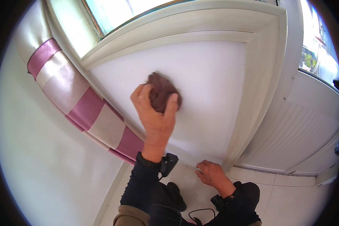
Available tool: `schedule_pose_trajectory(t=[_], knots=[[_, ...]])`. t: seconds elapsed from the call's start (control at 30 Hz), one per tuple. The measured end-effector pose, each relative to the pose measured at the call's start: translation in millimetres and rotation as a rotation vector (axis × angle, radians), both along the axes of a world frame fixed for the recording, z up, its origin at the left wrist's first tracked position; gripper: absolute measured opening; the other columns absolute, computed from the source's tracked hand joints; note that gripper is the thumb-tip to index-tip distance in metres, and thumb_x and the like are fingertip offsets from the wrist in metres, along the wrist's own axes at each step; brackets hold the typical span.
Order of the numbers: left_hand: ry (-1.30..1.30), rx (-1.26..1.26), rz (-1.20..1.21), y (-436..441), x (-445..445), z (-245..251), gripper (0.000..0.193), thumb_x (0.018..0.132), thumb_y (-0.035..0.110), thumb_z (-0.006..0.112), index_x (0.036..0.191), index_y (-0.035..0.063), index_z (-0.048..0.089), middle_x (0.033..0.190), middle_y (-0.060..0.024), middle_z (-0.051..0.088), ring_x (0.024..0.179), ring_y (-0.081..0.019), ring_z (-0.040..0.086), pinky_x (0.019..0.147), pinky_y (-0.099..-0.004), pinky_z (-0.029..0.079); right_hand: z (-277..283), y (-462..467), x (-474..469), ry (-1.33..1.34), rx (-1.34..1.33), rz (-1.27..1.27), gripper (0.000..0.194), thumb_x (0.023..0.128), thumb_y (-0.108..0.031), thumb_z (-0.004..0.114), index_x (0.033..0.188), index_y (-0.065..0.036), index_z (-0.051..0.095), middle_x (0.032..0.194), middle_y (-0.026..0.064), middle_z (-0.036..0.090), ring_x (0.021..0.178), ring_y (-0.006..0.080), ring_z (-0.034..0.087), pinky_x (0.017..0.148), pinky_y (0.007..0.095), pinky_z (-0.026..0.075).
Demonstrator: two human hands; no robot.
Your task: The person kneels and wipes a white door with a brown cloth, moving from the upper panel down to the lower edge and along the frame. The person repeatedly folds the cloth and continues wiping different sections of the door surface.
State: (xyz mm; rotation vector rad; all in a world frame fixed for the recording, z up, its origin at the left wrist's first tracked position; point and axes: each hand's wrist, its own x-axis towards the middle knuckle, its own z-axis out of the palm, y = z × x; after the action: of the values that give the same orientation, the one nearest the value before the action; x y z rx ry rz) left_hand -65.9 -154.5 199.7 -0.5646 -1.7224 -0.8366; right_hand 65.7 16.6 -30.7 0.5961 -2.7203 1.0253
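My left hand grips a crumpled dark brown cloth. Thumb and fingers press around its near side, and the cloth lies against a smooth white wall panel below a window. Low on the right, my right hand hangs near my knee with loosely bent fingers and nothing visible in it. It is closest to the panel's lower right end, just above the floor. Each wrist wears a dark strap with a small black device.
A cream moulded frame borders the panel at top and right. Left of it hangs a pink-and-cream curtain, beside a pale wall. A ribbed white door with glass stands at right. Below are floor tiles and a black cable.
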Motion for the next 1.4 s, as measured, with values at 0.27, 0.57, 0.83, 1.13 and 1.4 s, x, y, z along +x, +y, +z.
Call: schedule_pose_trajectory(t=[0.27,0.57,0.83,1.13,1.4], knots=[[0.155,-0.214,-0.140,52,34,-3,0.052,0.078,0.009,0.091,0.123,0.0028,0.066,0.132,-0.0221,0.056,0.109,-0.0372,0.062,0.083,-0.0430,0.057,-7,-7,-5,-0.031,0.097,-0.016,0.025,0.092,-0.028,0.076,0.109,-0.011,0.073,0.100,0.0122,0.070,0.092,0.0358,0.072,0.077,0.0481,0.059],[-0.021,0.152,0.181,-54,-29,-10,0.045,0.094,0.013,0.079,0.132,-0.0023,0.060,0.127,-0.0203,0.062,0.119,-0.0343,0.060,0.105,-0.0431,0.048,-8,-3,-4,-0.051,0.051,0.007,0.023,0.090,-0.023,0.079,0.107,-0.008,0.073,0.099,0.0127,0.072,0.089,0.0360,0.072,0.076,0.0464,0.059],[-0.258,0.693,0.062,-148,-96,-23,0.045,0.110,0.026,0.063,0.143,-0.0012,0.050,0.116,-0.0089,0.065,0.104,-0.0166,0.066,0.088,-0.0308,0.055,-7,-3,-2,-0.023,0.076,0.037,0.024,0.090,-0.024,0.079,0.106,-0.008,0.072,0.097,0.0133,0.070,0.090,0.0356,0.072,0.074,0.0473,0.059],[-0.420,0.814,-0.029,-149,-82,-105,0.020,0.112,0.022,0.053,0.111,0.0023,0.051,0.086,-0.0061,0.059,0.060,-0.0130,0.055,0.048,-0.0310,0.043,0,1,2,-0.053,0.111,0.033,0.023,0.091,-0.023,0.078,0.107,-0.007,0.071,0.097,0.0129,0.069,0.091,0.0347,0.071,0.075,0.0466,0.059],[-0.756,0.842,0.293,-173,-94,-231,0.063,0.109,0.040,0.060,0.151,-0.0063,0.049,0.148,-0.0212,0.059,0.132,-0.0332,0.060,0.112,-0.0404,0.048,1,3,3,-0.043,0.086,0.021,0.022,0.089,-0.021,0.080,0.105,-0.007,0.073,0.093,0.0124,0.070,0.085,0.0356,0.071,0.071,0.0468,0.057]])
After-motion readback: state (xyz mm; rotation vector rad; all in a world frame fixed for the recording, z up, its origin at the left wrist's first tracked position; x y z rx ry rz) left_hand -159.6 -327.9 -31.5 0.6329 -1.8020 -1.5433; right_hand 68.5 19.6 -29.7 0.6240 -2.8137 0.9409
